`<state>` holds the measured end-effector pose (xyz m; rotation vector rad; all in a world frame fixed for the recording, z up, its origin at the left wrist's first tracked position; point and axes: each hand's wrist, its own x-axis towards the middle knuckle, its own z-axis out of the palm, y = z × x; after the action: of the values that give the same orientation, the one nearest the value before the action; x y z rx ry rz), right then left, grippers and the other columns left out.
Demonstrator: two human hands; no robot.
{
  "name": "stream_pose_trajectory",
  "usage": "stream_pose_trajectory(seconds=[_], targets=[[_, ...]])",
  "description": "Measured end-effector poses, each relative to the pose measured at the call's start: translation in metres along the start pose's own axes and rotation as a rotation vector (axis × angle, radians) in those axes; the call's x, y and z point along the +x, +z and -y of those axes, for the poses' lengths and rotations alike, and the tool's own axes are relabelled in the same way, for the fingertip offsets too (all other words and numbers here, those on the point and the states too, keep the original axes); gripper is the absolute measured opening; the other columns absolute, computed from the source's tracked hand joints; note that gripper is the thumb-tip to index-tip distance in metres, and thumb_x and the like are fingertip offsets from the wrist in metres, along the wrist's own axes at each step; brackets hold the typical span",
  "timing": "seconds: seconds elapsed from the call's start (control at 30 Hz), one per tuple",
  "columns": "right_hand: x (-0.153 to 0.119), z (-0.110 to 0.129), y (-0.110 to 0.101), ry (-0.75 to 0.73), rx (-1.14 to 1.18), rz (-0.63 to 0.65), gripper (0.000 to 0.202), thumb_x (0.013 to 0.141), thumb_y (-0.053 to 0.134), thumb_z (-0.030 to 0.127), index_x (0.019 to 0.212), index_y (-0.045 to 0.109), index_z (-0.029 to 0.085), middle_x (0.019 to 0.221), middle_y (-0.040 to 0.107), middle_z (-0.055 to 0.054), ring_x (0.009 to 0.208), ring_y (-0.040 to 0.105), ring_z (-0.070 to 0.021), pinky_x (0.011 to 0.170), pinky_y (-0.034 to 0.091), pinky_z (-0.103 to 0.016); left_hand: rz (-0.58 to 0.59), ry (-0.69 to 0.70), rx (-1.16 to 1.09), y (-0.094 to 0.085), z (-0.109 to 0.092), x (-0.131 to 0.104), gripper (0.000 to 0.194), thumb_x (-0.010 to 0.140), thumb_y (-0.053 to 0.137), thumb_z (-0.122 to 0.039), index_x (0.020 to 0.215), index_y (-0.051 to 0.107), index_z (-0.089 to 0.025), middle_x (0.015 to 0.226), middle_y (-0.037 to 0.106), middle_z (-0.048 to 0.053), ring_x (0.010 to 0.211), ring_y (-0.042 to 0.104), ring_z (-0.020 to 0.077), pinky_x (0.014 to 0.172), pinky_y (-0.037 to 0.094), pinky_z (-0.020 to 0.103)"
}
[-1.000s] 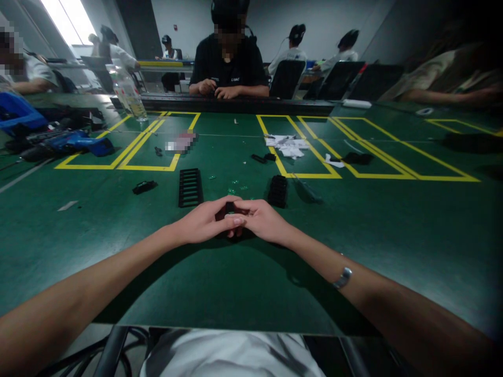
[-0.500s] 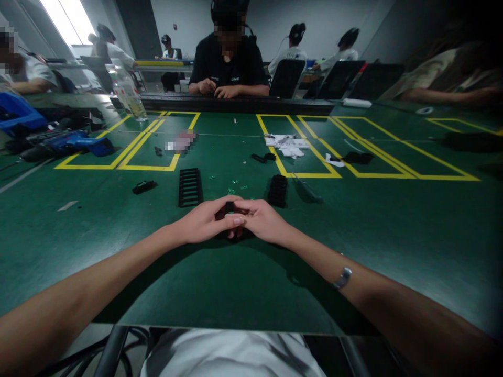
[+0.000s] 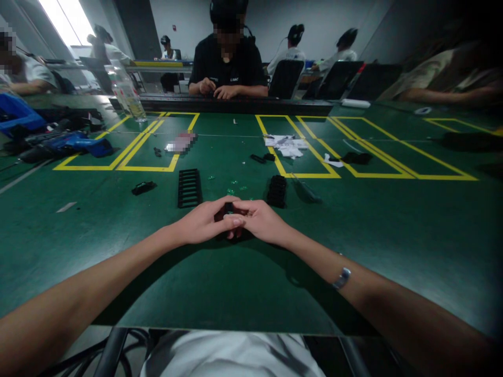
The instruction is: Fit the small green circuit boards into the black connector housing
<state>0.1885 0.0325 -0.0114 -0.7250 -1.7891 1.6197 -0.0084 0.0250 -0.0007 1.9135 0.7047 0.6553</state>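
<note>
My left hand (image 3: 204,222) and my right hand (image 3: 261,220) meet on the green table (image 3: 220,283), fingertips touching. Between them they pinch a small black part (image 3: 228,209), mostly hidden by the fingers. Just beyond the hands lie a black slotted tray (image 3: 189,187) on the left and a black ribbed block (image 3: 277,190) on the right. A few tiny clear bits (image 3: 234,185) are scattered between those two.
A small black piece (image 3: 143,187) lies further left. White paper scraps (image 3: 286,145) and black bits sit among yellow floor-tape boxes. Blue tools (image 3: 74,142) and a plastic bottle (image 3: 128,97) stand at the far left. A person in black sits opposite; others work behind.
</note>
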Motion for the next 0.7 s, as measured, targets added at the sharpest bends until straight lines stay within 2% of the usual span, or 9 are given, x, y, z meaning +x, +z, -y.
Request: stream_pose_trajectory(seconds=[0.1, 0.2, 0.3, 0.43, 0.57, 0.7], targets=[[0.002, 0.001, 0.001, 0.001, 0.015, -0.013, 0.028, 0.088, 0.07, 0.042, 0.084, 0.067, 0.015, 0.069, 0.07, -0.002, 0.062, 0.067, -0.0144, 0.059, 0.053, -0.025, 0.001, 0.0, 0.047, 0.0, 0.001, 0.0, 0.043, 0.097, 0.057, -0.043, 0.131, 0.05, -0.017, 0.09, 0.071, 0.006, 0.073, 0.07, 0.016, 0.067, 0.055, 0.026], [0.004, 0.001, 0.001, 0.011, 0.041, -0.041, 0.031, 0.087, 0.072, 0.044, 0.081, 0.065, 0.015, 0.066, 0.069, -0.001, 0.06, 0.066, -0.0141, 0.058, 0.053, -0.025, -0.033, 0.005, 0.064, 0.0, 0.005, -0.001, 0.054, 0.096, 0.06, -0.041, 0.142, 0.04, -0.021, 0.091, 0.07, 0.005, 0.073, 0.071, 0.0163, 0.067, 0.056, 0.026], [0.005, -0.001, -0.001, 0.022, 0.085, -0.06, 0.033, 0.088, 0.071, 0.046, 0.082, 0.065, 0.014, 0.066, 0.069, -0.003, 0.058, 0.066, -0.013, 0.058, 0.053, -0.024, -0.14, 0.084, 0.118, 0.0, 0.01, -0.001, 0.065, 0.092, 0.066, -0.039, 0.148, 0.034, -0.023, 0.1, 0.069, 0.007, 0.079, 0.069, 0.0171, 0.071, 0.056, 0.028], [0.005, -0.006, -0.004, 0.045, 0.232, -0.109, 0.035, 0.087, 0.072, 0.047, 0.093, 0.066, 0.014, 0.071, 0.069, -0.002, 0.063, 0.069, -0.0137, 0.056, 0.053, -0.023, -0.334, 0.24, 0.335, -0.001, 0.01, -0.001, 0.046, 0.09, 0.068, -0.031, 0.132, 0.053, -0.021, 0.129, 0.058, 0.014, 0.106, 0.062, 0.0218, 0.084, 0.055, 0.032], [0.007, -0.008, -0.004, 0.061, 0.328, -0.14, 0.042, 0.09, 0.066, 0.055, 0.091, 0.064, 0.014, 0.069, 0.067, -0.003, 0.061, 0.069, -0.0148, 0.054, 0.052, -0.023, -0.354, 0.282, 0.376, 0.0, 0.005, 0.0, 0.027, 0.093, 0.063, -0.026, 0.119, 0.059, -0.018, 0.128, 0.057, 0.014, 0.107, 0.059, 0.0207, 0.082, 0.055, 0.031], [0.009, -0.008, -0.003, 0.091, 0.398, -0.165, 0.046, 0.089, 0.064, 0.059, 0.082, 0.06, 0.014, 0.063, 0.064, -0.002, 0.057, 0.068, -0.0156, 0.052, 0.053, -0.025, -0.339, 0.287, 0.381, 0.002, 0.003, -0.001, 0.025, 0.093, 0.062, -0.024, 0.117, 0.058, -0.017, 0.128, 0.057, 0.014, 0.104, 0.06, 0.0188, 0.082, 0.055, 0.029]])
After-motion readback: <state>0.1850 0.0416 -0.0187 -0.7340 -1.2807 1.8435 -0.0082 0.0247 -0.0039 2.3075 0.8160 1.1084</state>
